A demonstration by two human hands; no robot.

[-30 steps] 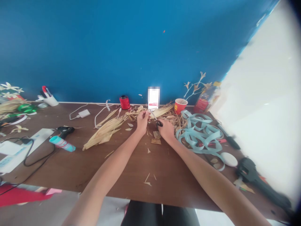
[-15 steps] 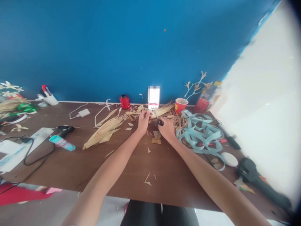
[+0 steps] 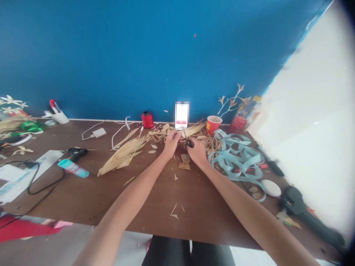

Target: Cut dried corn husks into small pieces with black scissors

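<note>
My right hand (image 3: 196, 150) is closed around the black handles of a pair of scissors (image 3: 189, 144), whose blades point up and away from me. Just left of the blades, my left hand (image 3: 172, 143) pinches a small pale piece of dried corn husk, mostly hidden by the fingers. Behind both hands lies a heap of husk scraps (image 3: 198, 130). A larger bundle of dried husk (image 3: 122, 157) rests to the left. Two brown husk squares (image 3: 185, 166) lie on the table below my right hand.
Tangled light-blue ribbon (image 3: 238, 155) spreads to the right, near a red paper cup (image 3: 213, 125). A lit phone (image 3: 182, 113) leans on the blue wall. Glue guns lie left (image 3: 76, 153) and right (image 3: 294, 203). A power strip (image 3: 30, 177) and blue roll (image 3: 73, 168) are at left.
My left hand has shifted slightly right, closer to the scissors. My right hand stays nearly in place, and the scissor blades look closer together than before.
</note>
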